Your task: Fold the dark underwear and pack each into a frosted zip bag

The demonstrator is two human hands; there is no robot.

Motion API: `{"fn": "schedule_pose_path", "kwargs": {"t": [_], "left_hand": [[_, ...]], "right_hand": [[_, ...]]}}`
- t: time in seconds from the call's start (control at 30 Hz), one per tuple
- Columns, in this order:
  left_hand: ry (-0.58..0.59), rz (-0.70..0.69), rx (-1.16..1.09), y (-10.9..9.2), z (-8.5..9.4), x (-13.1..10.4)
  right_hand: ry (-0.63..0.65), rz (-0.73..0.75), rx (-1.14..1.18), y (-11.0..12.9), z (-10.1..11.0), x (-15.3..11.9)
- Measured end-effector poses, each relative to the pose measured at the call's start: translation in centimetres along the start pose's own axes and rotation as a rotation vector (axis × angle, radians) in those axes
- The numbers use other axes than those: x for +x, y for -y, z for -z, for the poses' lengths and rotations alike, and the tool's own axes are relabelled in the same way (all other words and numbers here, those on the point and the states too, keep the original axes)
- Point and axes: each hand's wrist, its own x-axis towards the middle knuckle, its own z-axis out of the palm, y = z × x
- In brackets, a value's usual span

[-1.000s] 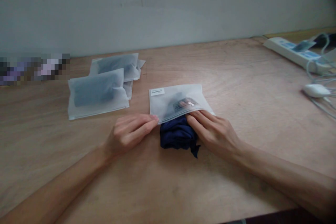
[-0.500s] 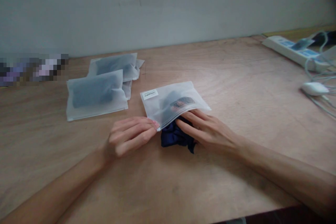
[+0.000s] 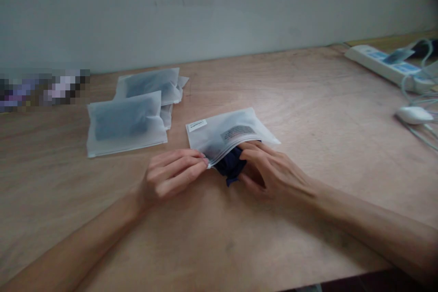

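Note:
A frosted zip bag with a small white label and dark printing lies on the table, its mouth facing me. My left hand is closed, pinching the bag's near left corner at the zip edge. Dark navy cloth is partly inside the bag, and a crumpled part of it sticks out of the mouth. My right hand grips this cloth between thumb and fingers at the opening. Some of its fingertips are hidden by the bag's edge and the cloth.
Several filled frosted bags lie overlapping to the left. A white power strip with plugs and cables is at the back right, near a white charger. A wall stands behind the wooden table. Something pixelated is at far left.
More of the navy cloth has gone into the bag, so less hangs out. My right hand's fingers have come back from inside and bent around the cloth. My left hand keeps its pinch.

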Motion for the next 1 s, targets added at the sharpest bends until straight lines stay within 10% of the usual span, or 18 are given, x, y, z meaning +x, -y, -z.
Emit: {"fn": "schedule_pose_path", "kwargs": {"t": [0.2, 0.57, 0.83, 1.0], "left_hand": [[0.010, -0.050, -0.013, 0.0, 0.4, 0.3], [-0.241, 0.186, 0.004, 0.4, -0.4, 0.4], [-0.187, 0.117, 0.033, 0.4, -0.4, -0.1], [-0.063, -0.001, 0.054, 0.2, 0.6, 0.7]], "right_hand": [[0.152, -0.014, -0.190, 0.3, 0.0, 0.0], [-0.068, 0.001, -0.222, -0.5, -0.3, -0.5], [0.063, -0.003, -0.252, 0.0, -0.2, -0.1], [-0.074, 0.109, -0.247, 0.2, 0.4, -0.1]]}}
